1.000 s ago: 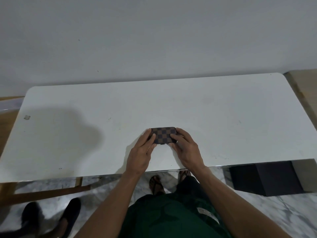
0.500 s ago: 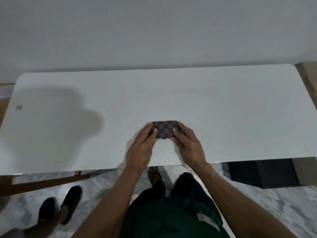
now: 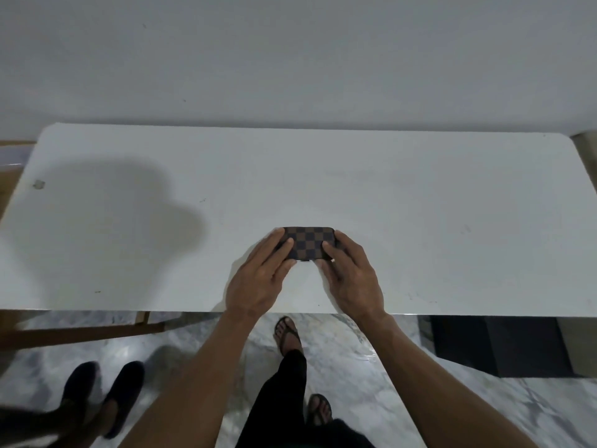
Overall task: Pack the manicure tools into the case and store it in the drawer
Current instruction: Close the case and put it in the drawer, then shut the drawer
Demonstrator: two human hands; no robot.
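Observation:
A small brown-and-black checkered case (image 3: 308, 241) lies closed on the white table (image 3: 420, 221), near its front edge. My left hand (image 3: 258, 276) grips the case's left end, fingers laid over its top. My right hand (image 3: 350, 274) grips the right end the same way. No manicure tools are visible outside the case. No drawer is in view.
A dark box-like unit (image 3: 497, 344) stands under the table at the right. Another person's dark shoes (image 3: 103, 396) are on the marble floor at the lower left. A wooden bar (image 3: 80, 331) runs below the table's left side. A grey wall rises behind the table.
My head has moved back, so more floor shows. Both hands stay on the case, which sits at about the same spot on the table. The other person's shoes have shifted at the lower left.

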